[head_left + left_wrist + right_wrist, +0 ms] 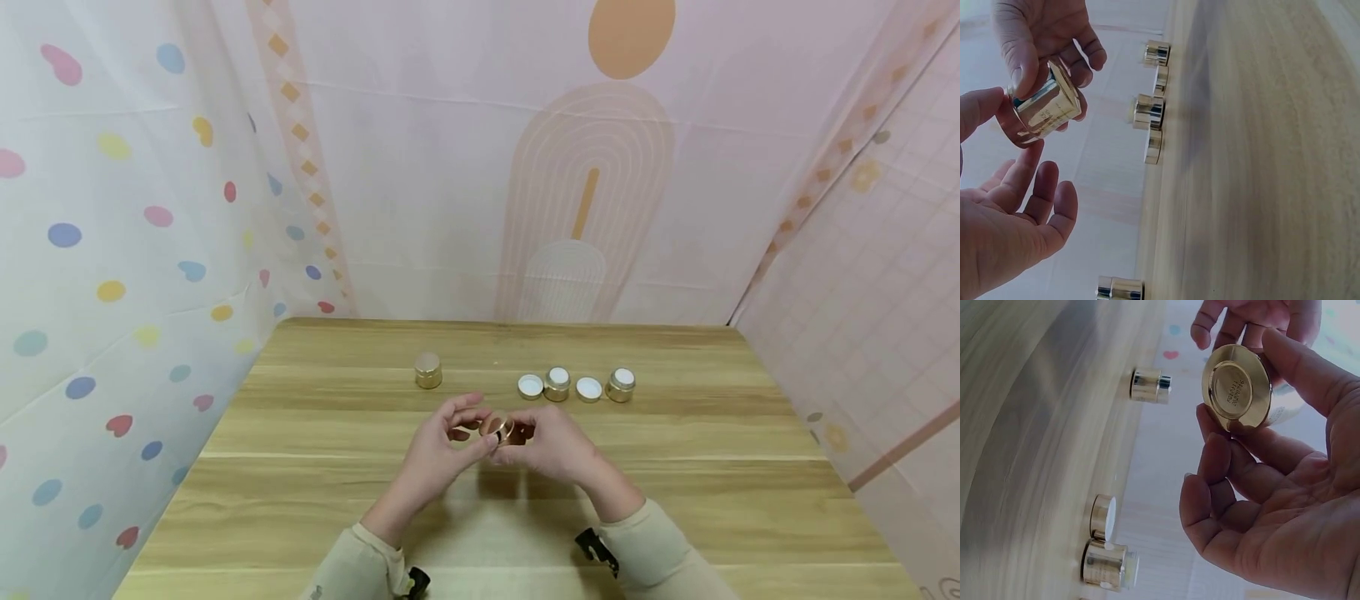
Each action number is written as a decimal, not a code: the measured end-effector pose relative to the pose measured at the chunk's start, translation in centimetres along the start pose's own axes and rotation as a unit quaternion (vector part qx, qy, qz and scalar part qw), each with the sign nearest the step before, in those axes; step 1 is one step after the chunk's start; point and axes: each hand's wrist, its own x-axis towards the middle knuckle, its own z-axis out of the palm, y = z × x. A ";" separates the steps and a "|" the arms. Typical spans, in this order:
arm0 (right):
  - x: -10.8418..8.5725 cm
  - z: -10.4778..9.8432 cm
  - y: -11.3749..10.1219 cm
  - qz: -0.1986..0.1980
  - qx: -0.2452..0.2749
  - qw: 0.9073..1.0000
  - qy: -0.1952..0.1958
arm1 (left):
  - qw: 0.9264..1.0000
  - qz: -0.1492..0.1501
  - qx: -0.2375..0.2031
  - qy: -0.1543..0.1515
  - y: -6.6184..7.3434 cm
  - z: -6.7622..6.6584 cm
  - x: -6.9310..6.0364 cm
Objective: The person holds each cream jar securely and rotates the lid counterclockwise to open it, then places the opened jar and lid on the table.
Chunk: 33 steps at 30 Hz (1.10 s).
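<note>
Both hands hold one gold jar (498, 427) above the table. My left hand (438, 442) pinches its lid end (1015, 125) between thumb and index finger, with the other fingers loosely bent. My right hand (551, 446) grips the body (1050, 109) with thumb and fingers. In the right wrist view the stamped base of the jar (1235, 390) faces the camera, and the right hand (1285, 481) is round it. The left hand (1260, 315) shows behind the jar.
A closed gold jar (428, 372) stands at the back left. Farther right, two jars (557, 385) (621, 386) with white tops stand beside two lids (530, 387) (588, 389) lying white side up. All are on the wooden table (300, 467), with patterned cloth (420, 167) behind.
</note>
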 end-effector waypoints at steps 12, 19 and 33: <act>0.4 0.5 -0.2 0.015 0.004 1.000 0.025 | 1.000 -0.011 -0.010 0.016 0.0 -0.1 0.4; 0.5 0.3 -0.2 0.010 0.016 0.999 0.030 | 1.000 0.006 -0.013 0.001 -0.1 -0.4 0.5; 0.3 0.5 0.1 0.011 0.034 0.999 0.031 | 1.000 0.002 -0.009 0.013 0.2 -0.4 0.4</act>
